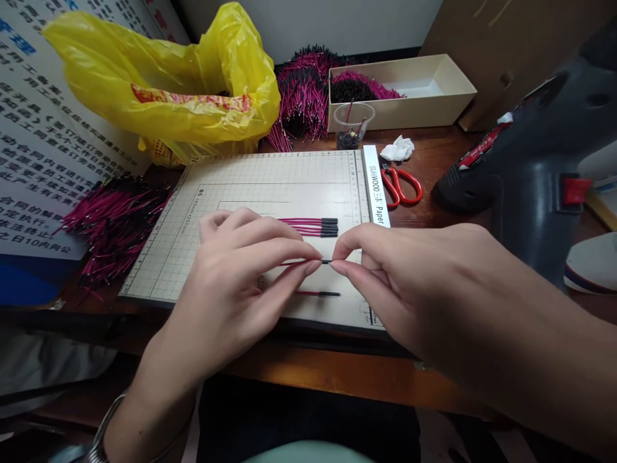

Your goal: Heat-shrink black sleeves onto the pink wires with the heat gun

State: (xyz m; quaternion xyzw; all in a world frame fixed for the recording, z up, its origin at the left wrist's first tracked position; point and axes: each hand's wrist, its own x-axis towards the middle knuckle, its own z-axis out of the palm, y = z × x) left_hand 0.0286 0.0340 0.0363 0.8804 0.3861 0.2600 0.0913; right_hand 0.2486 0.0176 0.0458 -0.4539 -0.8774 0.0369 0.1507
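Note:
My left hand [245,267] pinches a thin pink wire between thumb and forefinger, close to its black end sleeve [326,262]. At the sleeve's other end, the thumb and forefinger of my right hand [385,270] are pressed together on the tip. The wire is held just above the paper trimmer board [308,177]. Beyond my fingers, several pink wires [308,226] lie side by side on the board, their black ends pointing right. Nearer to me lies a single pink wire with a black sleeve [329,294], partly hidden by my left hand.
Bundles of pink wires lie at the left [120,222] and back [303,90]. A yellow plastic bag [178,83] stands back left. Behind the board are a cream box [409,109] and a clear cup [354,122]. Red-handled scissors [401,186], crumpled tissue [398,148] and a black tool [511,154] are right.

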